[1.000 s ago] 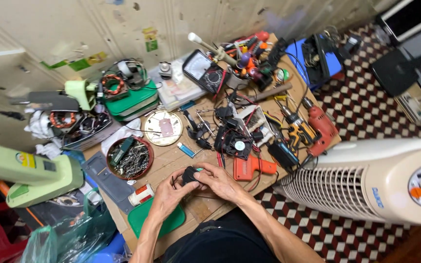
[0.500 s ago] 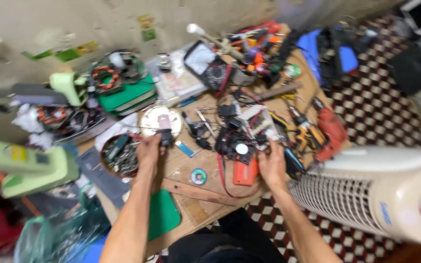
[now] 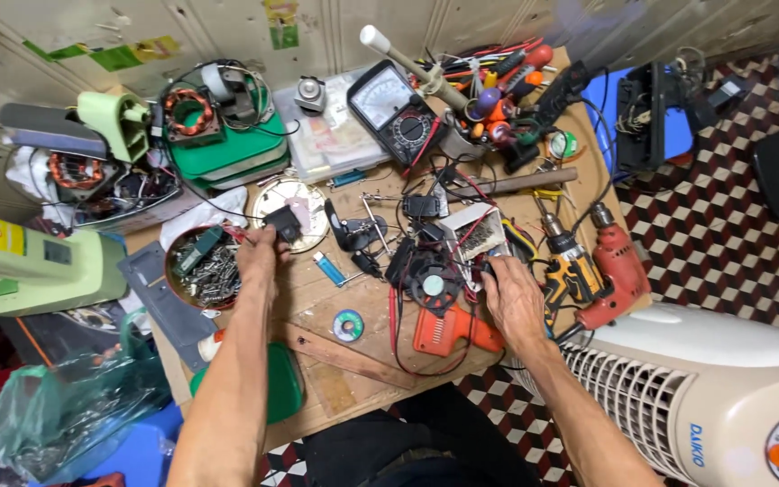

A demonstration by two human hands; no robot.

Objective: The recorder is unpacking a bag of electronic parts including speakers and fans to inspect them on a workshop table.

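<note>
My left hand (image 3: pixel 259 257) reaches forward over the wooden workbench (image 3: pixel 353 361) and holds a small black part (image 3: pixel 286 224) above a round metal disc (image 3: pixel 288 214), beside a bowl of screws and bits (image 3: pixel 205 268). At the bench's right side my right hand (image 3: pixel 511 298) rests on a tangle of wires next to a small black fan (image 3: pixel 432 282) and an orange soldering gun (image 3: pixel 448 329). What its fingers grip is hidden.
A multimeter (image 3: pixel 396 110), a cup of screwdrivers (image 3: pixel 489 99), a yellow drill (image 3: pixel 572 266) and a red drill (image 3: pixel 617 261) crowd the bench. A solder spool (image 3: pixel 348 326) and a blue lighter (image 3: pixel 327 268) lie mid-bench. A white tower fan (image 3: pixel 705 388) stands right, motor parts left.
My hands were together at the bench's near edge on a small black part. The left has carried it forward to the metal disc; the right moved right to the wires by the fan.
</note>
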